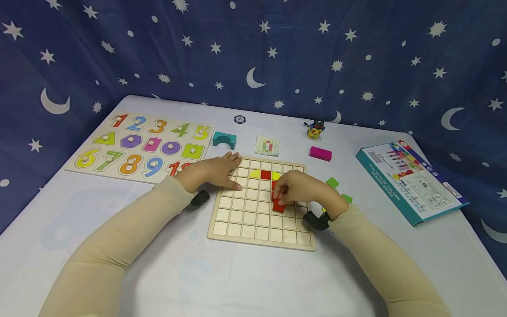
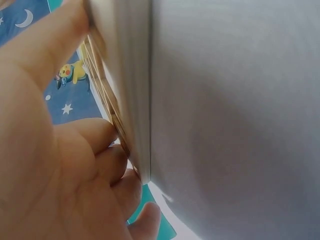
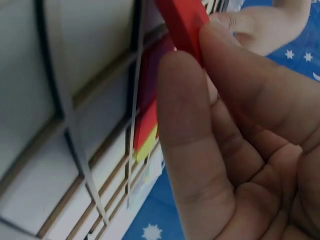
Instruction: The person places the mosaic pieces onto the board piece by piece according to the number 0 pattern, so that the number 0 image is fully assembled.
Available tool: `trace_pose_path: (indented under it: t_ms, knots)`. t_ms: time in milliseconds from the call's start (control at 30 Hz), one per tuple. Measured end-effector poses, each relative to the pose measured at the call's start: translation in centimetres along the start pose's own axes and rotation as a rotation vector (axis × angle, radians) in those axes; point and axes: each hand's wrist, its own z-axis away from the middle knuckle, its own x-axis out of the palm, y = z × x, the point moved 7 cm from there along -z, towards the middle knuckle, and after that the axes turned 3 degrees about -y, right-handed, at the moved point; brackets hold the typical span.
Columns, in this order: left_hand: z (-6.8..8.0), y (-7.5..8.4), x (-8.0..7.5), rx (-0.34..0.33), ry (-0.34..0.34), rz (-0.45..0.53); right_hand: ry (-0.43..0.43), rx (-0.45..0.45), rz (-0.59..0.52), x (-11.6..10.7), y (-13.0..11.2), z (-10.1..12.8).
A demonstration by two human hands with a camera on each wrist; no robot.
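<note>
1. A placing step, by the look of it: the right hand [image 1: 295, 189] pinches a red block [image 1: 278, 206] over the grid board [image 1: 253, 220], right of centre.
2. The left hand [image 1: 215, 171] lies flat, fingers straight, on the board's upper-left edge.
3. Seating the block likely calls for squaring it to a cell.
4. The board rests on a white table [image 1: 119, 246], with a number puzzle [image 1: 142, 147] to its left and a starry blue curtain [image 1: 253, 53] behind.

I saw a pale wooden grid board [image 1: 253, 220] on a white table [image 1: 198, 273], with red [image 1: 266, 175] and yellow [image 1: 255, 174] pieces in its far row. My right hand [image 1: 295, 189] pinched a red block [image 1: 278, 206]. Far left lay a number puzzle [image 1: 138, 145] in many colours. A teal arch [image 1: 224, 139], a magenta block [image 1: 320, 153] and green blocks [image 1: 332, 182] lay around. The backdrop [image 1: 317, 53] was dark blue with white stars and moons. My sleeves [image 1: 119, 246] were beige.
</note>
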Motion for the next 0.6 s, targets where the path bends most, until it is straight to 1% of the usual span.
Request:
trace_pose_path:
  t_ms: [133,233,467,600]
  knots:
    - [0.0,-0.1,0.0,-0.007,-0.002,0.003,0.001,-0.005,0.037,0.4,-0.4,-0.3]
    - [0.0,0.0,0.0,-0.004,-0.002,0.0,0.009,0.008,0.056,0.6,-0.6,-0.4]
    - [0.1,0.0,0.0,-0.005,-0.006,0.006,0.032,-0.013,0.156,1.2,-1.2,-0.5]
    - [0.2,0.0,0.0,-0.003,-0.004,0.007,0.038,-0.02,0.166,1.2,-1.4,-0.4]
